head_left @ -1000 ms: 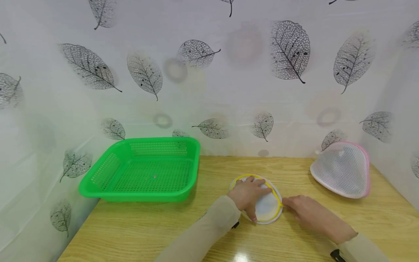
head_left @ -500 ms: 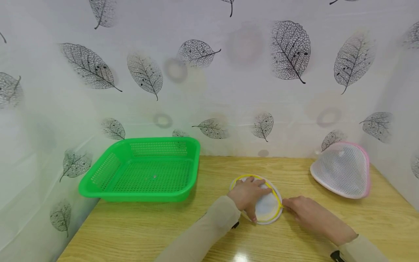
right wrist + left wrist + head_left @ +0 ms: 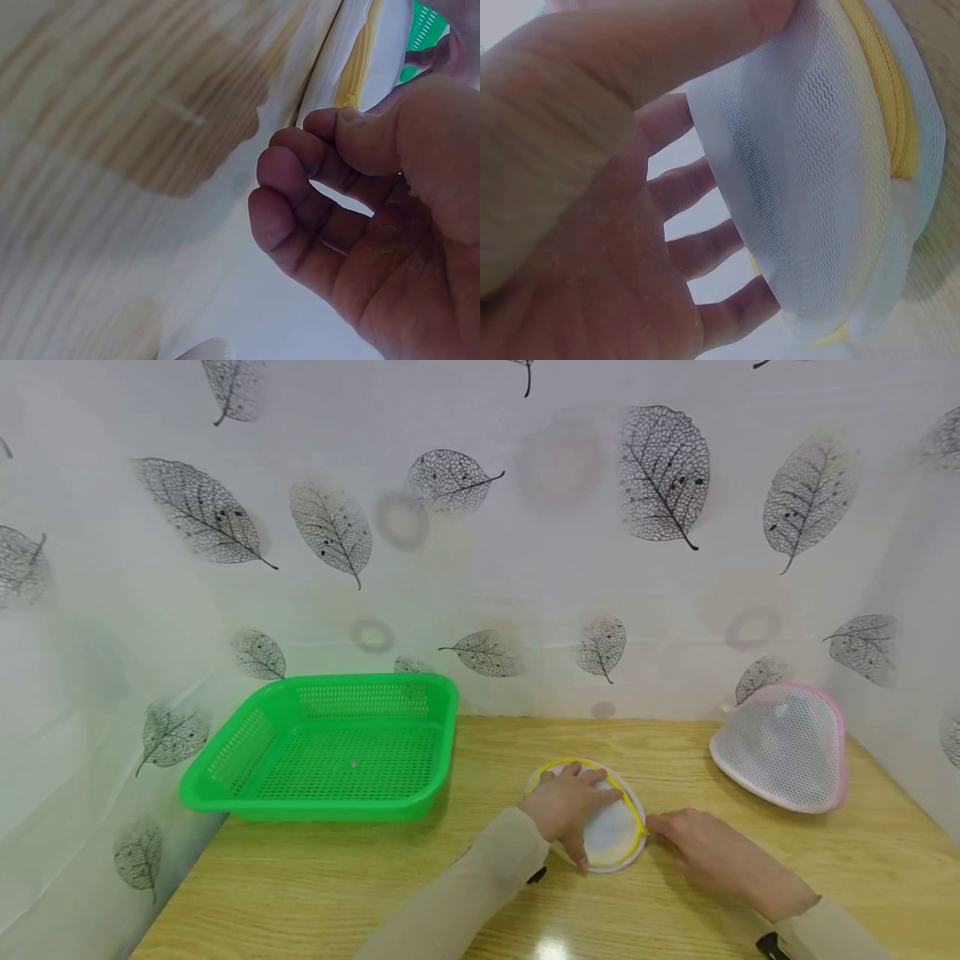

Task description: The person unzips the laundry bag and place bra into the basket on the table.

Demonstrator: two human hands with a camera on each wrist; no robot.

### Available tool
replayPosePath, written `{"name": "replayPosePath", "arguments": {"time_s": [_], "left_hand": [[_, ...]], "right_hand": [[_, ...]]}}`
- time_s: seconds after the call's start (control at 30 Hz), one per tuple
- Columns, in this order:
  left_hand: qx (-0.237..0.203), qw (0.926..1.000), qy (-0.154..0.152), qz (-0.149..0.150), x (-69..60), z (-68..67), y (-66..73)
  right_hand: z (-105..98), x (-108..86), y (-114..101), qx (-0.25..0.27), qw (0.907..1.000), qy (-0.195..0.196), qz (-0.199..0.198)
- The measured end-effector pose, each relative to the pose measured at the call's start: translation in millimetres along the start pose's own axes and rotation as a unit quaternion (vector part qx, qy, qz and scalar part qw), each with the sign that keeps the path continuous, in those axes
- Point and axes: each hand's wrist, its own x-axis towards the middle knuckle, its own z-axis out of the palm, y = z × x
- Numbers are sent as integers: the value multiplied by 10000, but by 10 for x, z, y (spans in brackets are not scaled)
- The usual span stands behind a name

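Note:
A round white mesh laundry bag (image 3: 609,833) with a yellow zipper (image 3: 634,810) around its edge lies on the table. My left hand (image 3: 572,808) holds the bag from above, fingers spread over it and thumb toward the near rim. In the left wrist view, the white mesh (image 3: 810,150) stands between thumb and fingers, and the fingertips are hidden behind it. At the bag's right edge my right hand (image 3: 701,847) pinches the small yellow zipper pull (image 3: 352,100) between thumb and forefinger. Its other fingers are curled.
A green perforated plastic basket (image 3: 352,812) stands at the back left. Toward the back right sits another white mesh bag (image 3: 783,752) with pink trim. Behind the wooden table (image 3: 315,893) hangs a leaf-patterned white sheet (image 3: 495,577).

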Motion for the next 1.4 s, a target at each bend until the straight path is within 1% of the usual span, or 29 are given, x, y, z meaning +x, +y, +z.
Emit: {"name": "replayPosePath", "arguments": {"time_s": [0.17,0.27,0.33,0.43,0.53,0.57,0.63,0.7,0.8,0.87,0.93,1.03,1.13,1.3,1.4], "left_hand": [[-87,9995,188,-254,-72,12,16],[-125,9989,280,-349,-141,-23,33],[-224,9989,213,-356,-188,-72,31],[-375,9986,-23,-378,-243,-163,9],[-138,9991,-164,-368,-276,-221,-18],[0,9993,-138,-361,-285,-227,-24],[337,9991,16,-274,-292,-210,-34],[574,9980,221,-172,-292,-165,-44],[566,9975,411,-76,-270,-83,-71],[417,9984,362,-79,-240,-51,-92],[251,9993,236,-105,-199,-31,-106],[141,9998,76,-125,-141,-20,-105],[197,9997,18,-147,-104,-9,-88],[434,9989,6,-165,-74,-16,-60],[394,9991,32,-119,-60,-19,-64]], "right_hand": [[-5,61,29,-223,9996,95,129],[-26,144,46,-235,9992,104,299],[-44,214,58,-173,9991,173,358],[-74,311,69,-87,9986,314,409],[-101,383,78,-39,9982,463,376],[-108,398,80,-36,9982,479,368],[-118,420,79,-15,9982,489,340],[-123,435,72,1,9985,467,302],[-122,455,58,-49,9986,488,198],[-120,469,59,-97,9987,497,110],[-112,481,75,-135,9986,516,11],[-91,491,118,-168,9986,492,-103],[-60,497,161,-180,9986,477,-138],[-28,504,207,-136,9989,428,-144],[-23,501,222,-180,9987,441,-175]]}}
